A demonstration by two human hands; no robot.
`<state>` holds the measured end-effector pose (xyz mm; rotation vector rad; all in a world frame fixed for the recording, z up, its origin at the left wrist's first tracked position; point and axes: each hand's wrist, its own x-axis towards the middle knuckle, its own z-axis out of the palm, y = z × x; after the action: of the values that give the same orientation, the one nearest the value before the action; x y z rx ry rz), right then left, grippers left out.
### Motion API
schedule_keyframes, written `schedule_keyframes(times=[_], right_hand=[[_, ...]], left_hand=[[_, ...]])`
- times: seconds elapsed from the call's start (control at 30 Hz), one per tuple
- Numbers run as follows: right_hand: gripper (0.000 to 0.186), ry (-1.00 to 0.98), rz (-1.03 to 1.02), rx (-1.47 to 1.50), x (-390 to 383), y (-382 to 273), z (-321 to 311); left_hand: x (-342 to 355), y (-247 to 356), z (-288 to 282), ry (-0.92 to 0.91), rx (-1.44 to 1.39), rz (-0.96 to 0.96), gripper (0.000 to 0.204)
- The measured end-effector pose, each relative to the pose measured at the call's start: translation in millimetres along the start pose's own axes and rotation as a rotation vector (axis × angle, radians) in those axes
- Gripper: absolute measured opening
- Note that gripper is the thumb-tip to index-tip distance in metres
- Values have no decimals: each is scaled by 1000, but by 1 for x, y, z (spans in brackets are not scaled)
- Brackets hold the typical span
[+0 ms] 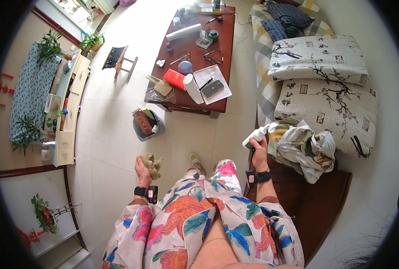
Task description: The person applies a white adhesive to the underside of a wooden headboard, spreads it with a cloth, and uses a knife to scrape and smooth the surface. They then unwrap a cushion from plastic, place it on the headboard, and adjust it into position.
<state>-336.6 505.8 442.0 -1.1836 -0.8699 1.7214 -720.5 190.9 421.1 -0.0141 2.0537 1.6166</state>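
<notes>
Low on the left, my left hand (142,172) is closed around a crumpled beige cloth (152,166). My right hand (260,156) grips a white squeeze bottle (256,136) with a pointed nozzle and a dark green part, tilted with its tip up to the right. Beside that hand, a bunched white, yellow and grey cloth (303,147) lies at the near end of the couch. Ahead of my left hand, a grey-blue bin (144,139) on the floor holds boxes and wrappers. Both wrists wear black bands.
A dark red table (192,48) ahead carries a red box (174,79), a white roll, a phone, glasses and small bottles. Patterned cushions (329,107) lie along the couch on the right. A folding stool (120,62) and a drawer cabinet (67,134) stand left.
</notes>
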Motion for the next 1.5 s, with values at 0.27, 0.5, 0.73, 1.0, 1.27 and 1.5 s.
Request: schedule_keyframes(times=[0.27,0.5,0.73,1.0,1.27,1.5], right_hand=[[44,-159,-155,-155,260,4,50],[61,-117,-42,-341,511,126,103],[64,-74,6,-393,595,175,172],[62,-220,-252,-677,619,171,214],[93,-433,-103,-955,626,140,188],[55,-273,138,-510,563,128,127]], left_hand=[[42,58,139,23,-162,-95,44],[19,40,200,268,-163,-304,47],[-5,40,248,289,-6,-310,46],[3,29,284,319,-119,-486,44],[38,27,309,156,-295,-406,27],[102,28,295,12,-325,-319,39]])
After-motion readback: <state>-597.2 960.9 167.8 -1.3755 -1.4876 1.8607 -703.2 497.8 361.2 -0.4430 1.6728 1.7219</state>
